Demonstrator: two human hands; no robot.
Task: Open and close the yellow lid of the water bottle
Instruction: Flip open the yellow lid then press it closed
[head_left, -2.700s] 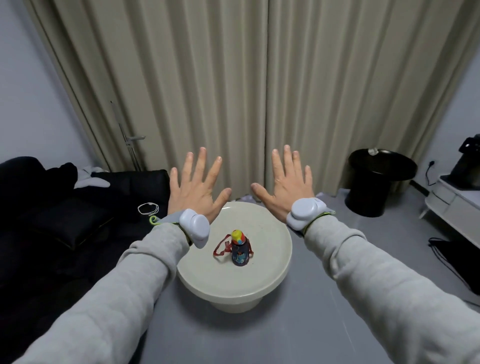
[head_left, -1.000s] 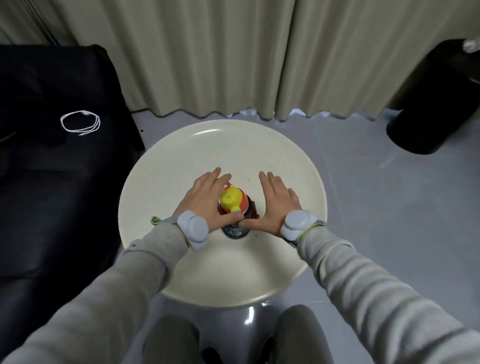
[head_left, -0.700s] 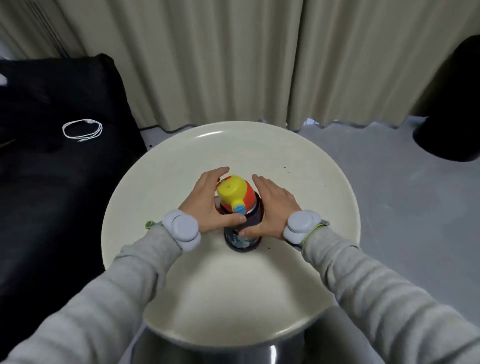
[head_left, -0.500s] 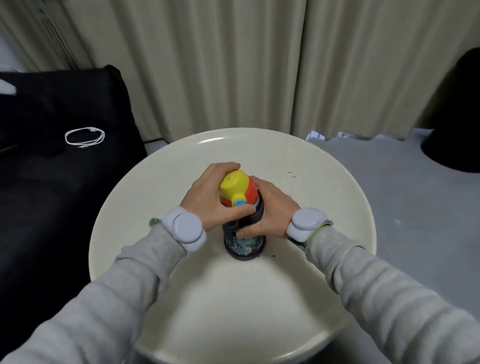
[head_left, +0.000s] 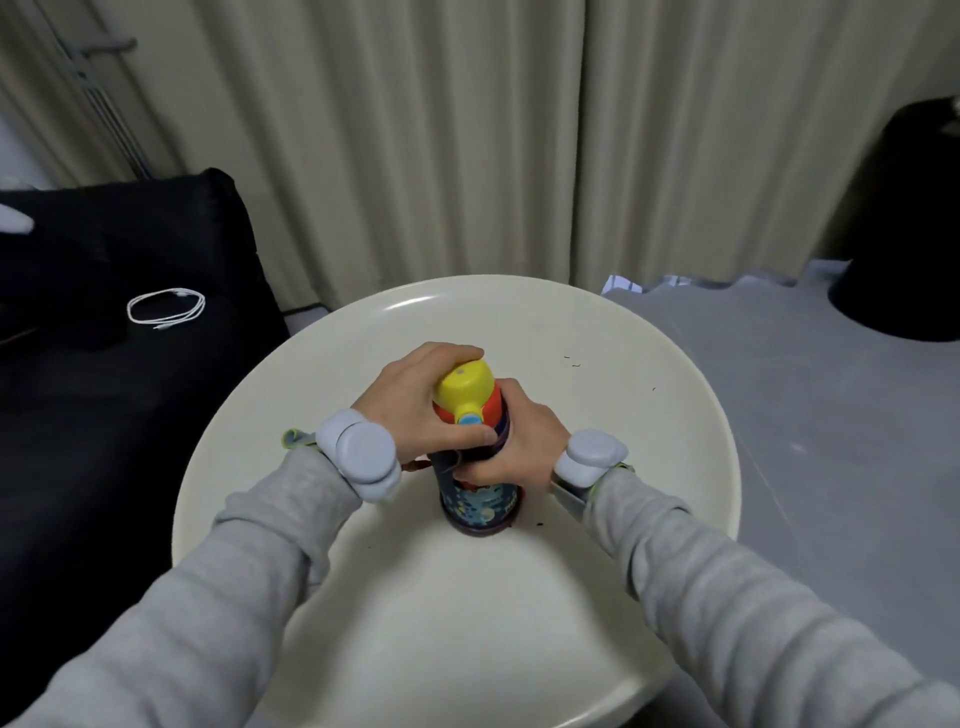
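Observation:
A small dark blue water bottle with a colourful print stands upright near the middle of the round cream table. Its yellow lid sits shut on a red collar, with a blue button facing me. My left hand wraps around the top from the left, fingers behind the lid and thumb just below the blue button. My right hand grips the bottle's body from the right. A red strap peeks out under my left wrist.
A black sofa lies to the left with a coiled white cable on it. Beige curtains hang behind the table. A black round stand is at the far right on the grey floor.
Both hands came down from spread in the air and closed around the bottle. My left hand slid up around the lid, and the view moved closer.

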